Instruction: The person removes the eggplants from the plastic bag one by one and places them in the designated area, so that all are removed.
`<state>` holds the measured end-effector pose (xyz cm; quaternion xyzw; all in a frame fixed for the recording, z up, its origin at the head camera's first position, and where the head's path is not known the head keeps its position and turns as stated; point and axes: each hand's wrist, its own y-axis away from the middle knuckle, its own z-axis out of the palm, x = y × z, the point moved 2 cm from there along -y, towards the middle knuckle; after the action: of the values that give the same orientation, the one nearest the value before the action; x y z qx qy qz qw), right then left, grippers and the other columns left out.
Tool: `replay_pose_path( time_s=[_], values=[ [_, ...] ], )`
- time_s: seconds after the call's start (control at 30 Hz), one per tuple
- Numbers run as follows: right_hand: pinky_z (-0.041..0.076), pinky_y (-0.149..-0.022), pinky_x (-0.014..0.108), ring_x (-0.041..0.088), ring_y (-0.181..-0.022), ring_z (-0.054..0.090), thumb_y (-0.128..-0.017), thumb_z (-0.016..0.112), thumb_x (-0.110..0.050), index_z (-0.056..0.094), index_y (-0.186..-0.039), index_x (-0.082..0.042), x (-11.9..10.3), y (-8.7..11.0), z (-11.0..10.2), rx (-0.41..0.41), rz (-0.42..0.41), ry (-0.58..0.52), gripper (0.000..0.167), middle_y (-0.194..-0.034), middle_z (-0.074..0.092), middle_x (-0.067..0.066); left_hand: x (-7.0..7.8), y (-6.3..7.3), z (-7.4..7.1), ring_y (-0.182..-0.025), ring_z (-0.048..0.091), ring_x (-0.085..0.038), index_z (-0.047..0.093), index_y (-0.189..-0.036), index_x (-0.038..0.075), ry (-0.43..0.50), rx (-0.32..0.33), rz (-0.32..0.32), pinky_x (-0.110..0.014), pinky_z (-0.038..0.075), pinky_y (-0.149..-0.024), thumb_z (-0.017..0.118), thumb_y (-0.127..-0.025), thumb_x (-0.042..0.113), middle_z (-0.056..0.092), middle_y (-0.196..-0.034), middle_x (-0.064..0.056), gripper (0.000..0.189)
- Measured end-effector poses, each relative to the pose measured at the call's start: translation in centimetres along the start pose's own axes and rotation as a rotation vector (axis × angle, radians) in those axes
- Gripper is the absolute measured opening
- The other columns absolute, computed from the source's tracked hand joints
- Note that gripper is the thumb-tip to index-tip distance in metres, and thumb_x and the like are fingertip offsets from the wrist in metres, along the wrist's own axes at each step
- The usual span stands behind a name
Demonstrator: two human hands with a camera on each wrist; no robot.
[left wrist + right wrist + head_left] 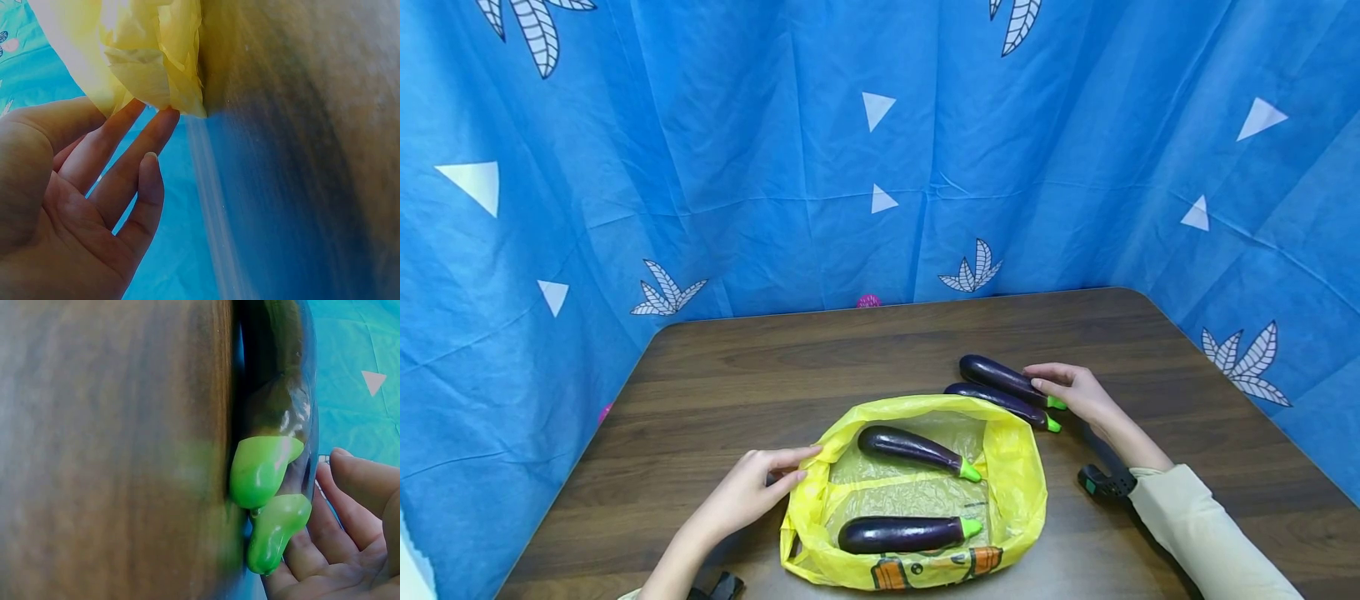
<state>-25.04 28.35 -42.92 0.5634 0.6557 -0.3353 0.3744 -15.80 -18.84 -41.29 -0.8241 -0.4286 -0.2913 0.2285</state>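
A yellow plastic bag [1026, 492] lies spread wide on the table, its mouth facing up. Inside it are two eggplants, one [910, 448] toward the back and one [898, 533] along the front. My left hand [752, 487] holds the bag's left rim; in the left wrist view the thumb and fingers meet the yellow plastic [150, 69]. Behind the bag's right corner, two more eggplants lie side by side, the farther one [996, 375] and the nearer one [992, 400]. My right hand [1075, 392] is at the farther eggplant's stem end, fingers reaching behind it, the thumb apart from it in the right wrist view.
The brown wooden table [760, 367] has rounded back corners. A blue curtain [737, 167] with leaf and triangle prints hangs around its back and sides. Black straps with small devices [1105, 483] sit at my wrists.
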Motion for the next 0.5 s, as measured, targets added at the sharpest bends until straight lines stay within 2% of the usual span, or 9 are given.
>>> replay_pose_path(
  time_s=[0.2,0.5],
  values=[
    [0.035,-0.093,0.055,0.037,-0.11,0.048,-0.095,0.056,-0.03,0.055,-0.126,0.004,-0.2,0.0,-0.1,0.008,-0.009,0.0,0.046,-0.123,0.054,0.024,0.0,0.0,0.0,-0.099,0.06,-0.012,0.061,-0.127,0.01,0.006,-0.002,0.003,-0.029,0.05,-0.074,0.059,-0.093,0.016,0.059,-0.124,-0.005,0.034],
    [0.03,-0.096,0.058,0.041,-0.117,0.042,-0.096,0.056,-0.026,0.053,-0.128,0.005,-1.1,0.6,-0.8,0.053,-0.024,-0.001,0.045,-0.126,0.051,0.027,0.0,-0.1,0.0,-0.085,0.06,-0.005,0.061,-0.126,0.01,0.014,0.002,0.004,-0.026,0.049,-0.067,0.061,-0.092,0.012,0.061,-0.121,-0.004,0.034]
  ],
)
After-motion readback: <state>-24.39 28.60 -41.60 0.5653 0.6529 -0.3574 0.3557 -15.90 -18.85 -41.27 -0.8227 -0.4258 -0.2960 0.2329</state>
